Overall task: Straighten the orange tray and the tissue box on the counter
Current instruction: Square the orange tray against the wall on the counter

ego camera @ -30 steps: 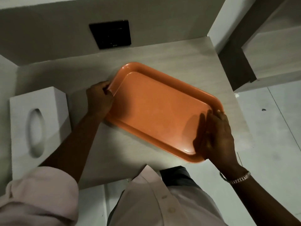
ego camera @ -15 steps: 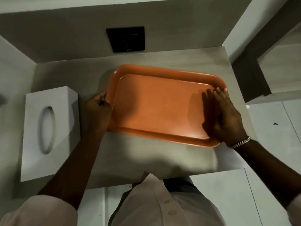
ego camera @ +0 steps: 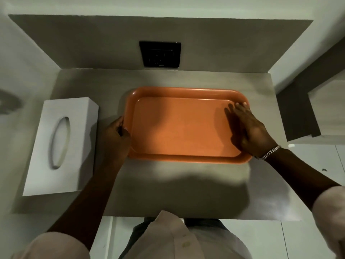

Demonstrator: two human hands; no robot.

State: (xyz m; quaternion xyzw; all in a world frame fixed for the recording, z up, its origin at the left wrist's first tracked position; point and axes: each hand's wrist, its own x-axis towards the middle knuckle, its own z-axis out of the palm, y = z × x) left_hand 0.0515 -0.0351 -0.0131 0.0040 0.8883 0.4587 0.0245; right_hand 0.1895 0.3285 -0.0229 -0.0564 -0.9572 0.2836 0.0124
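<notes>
The orange tray (ego camera: 179,126) lies flat on the grey counter (ego camera: 168,187), its long sides parallel to the back wall. My left hand (ego camera: 114,139) is closed on the tray's left rim. My right hand (ego camera: 250,129) rests flat with fingers spread on the tray's right end, over the rim. The white tissue box (ego camera: 61,144) with an oval slot stands to the left of the tray, slightly skewed, apart from both hands.
A black wall socket plate (ego camera: 160,54) sits on the back wall above the tray. Walls close the counter at the back and left. The counter's front edge is near my body; a lower shelf (ego camera: 326,109) lies to the right.
The tray has been rotated from a diagonal slant to square with the back wall, both hands turning with it. The tissue box has not moved on the counter.
</notes>
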